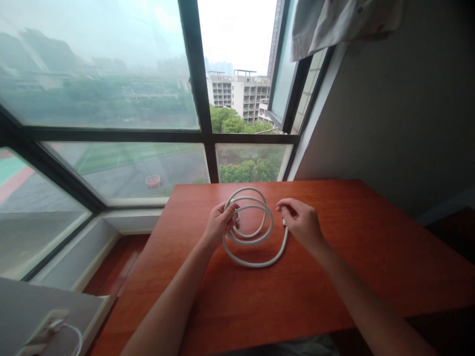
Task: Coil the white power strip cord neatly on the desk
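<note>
A thick white cable (256, 264) hangs in several loops between my hands, over the reddish-brown wooden table. My left hand (221, 223) is closed around the left side of the loops, thumb on top. At the right, my right hand (301, 221) pinches the cable's end, where a small white connector shows just below the fingers. From there the cable drops and curves back left under the coil. The other end of the cable is hard to make out near my left fingers.
The wooden table (371, 257) reaches to a dark-framed window (156, 134), whose upper right pane stands open. Cloth (334, 29) hangs at the upper right. A wall socket (46, 329) with a white plug and cord is at the lower left.
</note>
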{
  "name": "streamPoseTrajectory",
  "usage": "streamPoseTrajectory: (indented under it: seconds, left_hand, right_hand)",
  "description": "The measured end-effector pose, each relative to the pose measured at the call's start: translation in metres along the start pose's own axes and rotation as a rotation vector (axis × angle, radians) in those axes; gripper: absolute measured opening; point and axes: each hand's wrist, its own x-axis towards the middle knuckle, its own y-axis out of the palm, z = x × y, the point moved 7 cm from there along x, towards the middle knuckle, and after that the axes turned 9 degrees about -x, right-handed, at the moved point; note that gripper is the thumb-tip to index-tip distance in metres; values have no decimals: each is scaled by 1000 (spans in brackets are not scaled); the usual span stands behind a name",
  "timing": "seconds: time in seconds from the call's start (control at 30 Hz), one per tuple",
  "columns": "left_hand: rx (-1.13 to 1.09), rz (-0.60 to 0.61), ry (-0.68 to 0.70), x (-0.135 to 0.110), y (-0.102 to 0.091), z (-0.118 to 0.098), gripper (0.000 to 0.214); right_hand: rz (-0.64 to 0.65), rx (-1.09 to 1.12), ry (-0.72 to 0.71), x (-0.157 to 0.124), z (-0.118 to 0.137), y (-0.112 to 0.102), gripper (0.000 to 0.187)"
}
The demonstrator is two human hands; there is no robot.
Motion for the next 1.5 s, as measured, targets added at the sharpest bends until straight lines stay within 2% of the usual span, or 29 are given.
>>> streamPoseTrajectory:
  seconds: [0.07,0.23,0.27,0.33,0.4,0.5,0.7,0.83,0.93,1.17,1.33,1.5]
  left_hand:
    - [2,9,2,0,0,0,32]
    - [-3,14,-9,0,-1,1,32]
    - [-4,19,-14,0,-1,2,32]
    - [12,35,-17,0,-1,2,33]
    - [51,50,1,1,-2,1,34]
    - [91,51,28,1,-2,-1,38]
    - [64,90,23,0,2,-3,49]
    - [50,108,40,0,2,-4,50]
    - [29,95,44,1,0,-3,50]
    - [-3,80,81,2,-1,-6,48]
    - [50,47,170,0,-4,-14,45]
    - [83,14,196,0,-6,-22,49]
  right_hand:
    - [46,7,91,12,-24,2,22]
    - [367,5,162,26,-52,54,43]
    - [418,29,168,27,-53,65,42]
    - [506,85,166,32,-51,82,29]
    - [520,133,170,41,-48,90,21]
    - [420,248,207,63,-45,82,19]
    - [189,485,235,104,-24,48,21]
    - [167,642,269,122,-2,37,20]
    - [149,672,255,130,15,29,21]
    - [29,566,129,141,46,17,25]
    - [13,608,34,144,69,13,27]
    - [23,660,-71,146,93,10,29]
